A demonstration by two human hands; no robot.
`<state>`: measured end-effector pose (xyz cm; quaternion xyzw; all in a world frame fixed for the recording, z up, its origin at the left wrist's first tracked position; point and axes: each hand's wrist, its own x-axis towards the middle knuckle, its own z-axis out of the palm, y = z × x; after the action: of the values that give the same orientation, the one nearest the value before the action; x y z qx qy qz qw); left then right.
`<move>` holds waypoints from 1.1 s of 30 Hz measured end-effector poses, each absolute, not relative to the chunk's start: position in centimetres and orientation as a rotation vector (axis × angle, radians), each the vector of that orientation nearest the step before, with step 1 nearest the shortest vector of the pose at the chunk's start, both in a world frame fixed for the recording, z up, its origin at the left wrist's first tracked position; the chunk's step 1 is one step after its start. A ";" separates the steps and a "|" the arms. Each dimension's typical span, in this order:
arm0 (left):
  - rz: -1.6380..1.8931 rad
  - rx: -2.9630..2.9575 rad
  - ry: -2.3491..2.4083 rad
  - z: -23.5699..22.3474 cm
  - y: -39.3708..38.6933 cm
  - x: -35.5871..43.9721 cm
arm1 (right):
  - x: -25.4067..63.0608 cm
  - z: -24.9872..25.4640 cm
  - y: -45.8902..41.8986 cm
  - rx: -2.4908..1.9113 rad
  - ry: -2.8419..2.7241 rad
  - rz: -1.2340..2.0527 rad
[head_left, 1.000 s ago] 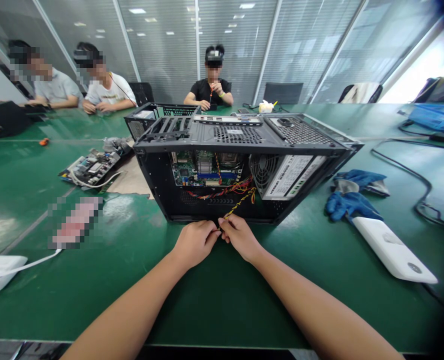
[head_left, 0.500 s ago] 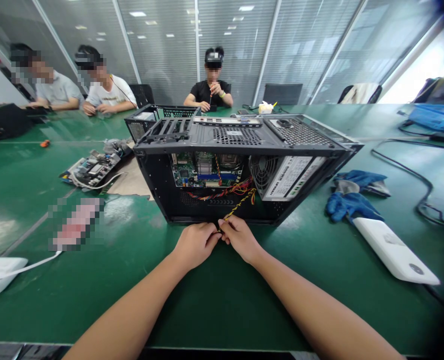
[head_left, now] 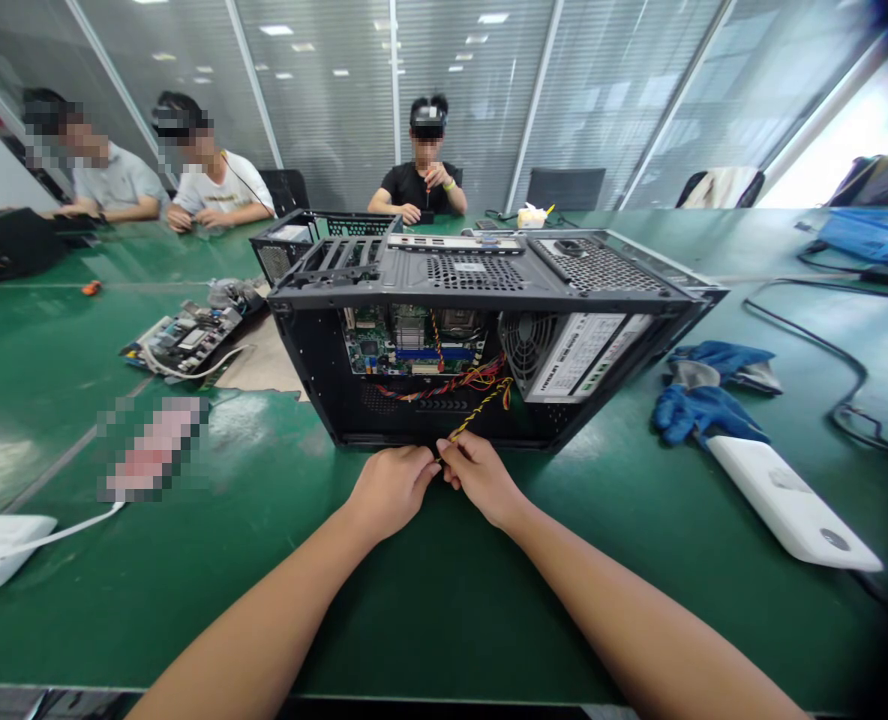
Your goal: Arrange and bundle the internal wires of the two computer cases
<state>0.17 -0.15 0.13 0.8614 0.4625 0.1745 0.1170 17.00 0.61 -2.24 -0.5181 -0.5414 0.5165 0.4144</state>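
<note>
pinching a yellow-and-black twisted cable (head_left: 478, 410), your left hand (head_left: 390, 490) and right hand (head_left: 485, 480) meet above the worktop (head_left: 433, 610), the fingers of both drawn narrow on it; they hide its end. from there the cable runs towards one o'clock into the open computer case (head_left: 414, 265), which stands at twelve o'clock with its open side facing you and its rear panel up. inside, the motherboard (head_left: 373, 345) sits at about twelve o'clock from your hands, and the power supply (head_left: 586, 352) between one and two. a loose circuit board (head_left: 189, 338) lies at ten o'clock, blue gloves (head_left: 703, 410) between two and three, and a white power bank (head_left: 785, 500) at three.
</note>
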 end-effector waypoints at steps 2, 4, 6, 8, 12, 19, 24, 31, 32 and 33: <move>0.521 2.516 1.349 0.1 -0.2 0.2 | 17.0 -2.2 0.6 -1.303 -1.363 1.289; 0.542 2.507 1.337 0.1 -0.2 0.2 | 17.0 -2.2 0.6 -1.304 -1.360 1.289; 0.566 2.501 1.327 0.1 -0.2 0.2 | 16.9 -2.1 0.6 -1.306 -1.350 1.297; 0.583 2.496 1.328 0.1 -0.2 0.2 | 16.9 -2.1 0.6 -1.305 -1.338 1.303; 0.595 2.478 1.337 0.1 -0.3 0.1 | 16.9 -1.9 0.5 -1.305 -1.319 1.317; 0.583 2.478 1.316 0.0 -0.2 0.2 | 16.9 -2.2 0.6 -1.305 -1.352 1.292; 0.571 2.474 1.308 0.1 -0.3 0.2 | 16.9 -2.3 0.6 -1.300 -1.370 1.287; 0.530 2.493 1.293 0.0 -0.3 0.3 | 17.0 -2.4 0.6 -1.290 -1.390 1.274; 0.527 2.496 1.291 0.0 -0.3 0.3 | 17.0 -2.4 0.6 -1.289 -1.392 1.273; 0.523 2.499 1.290 0.0 -0.3 0.2 | 17.0 -2.5 0.6 -1.289 -1.394 1.273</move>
<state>0.25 -0.31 -0.01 0.8651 0.4464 0.1810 0.1401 17.04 0.59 -2.45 -0.5131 -0.5548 0.5067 0.4151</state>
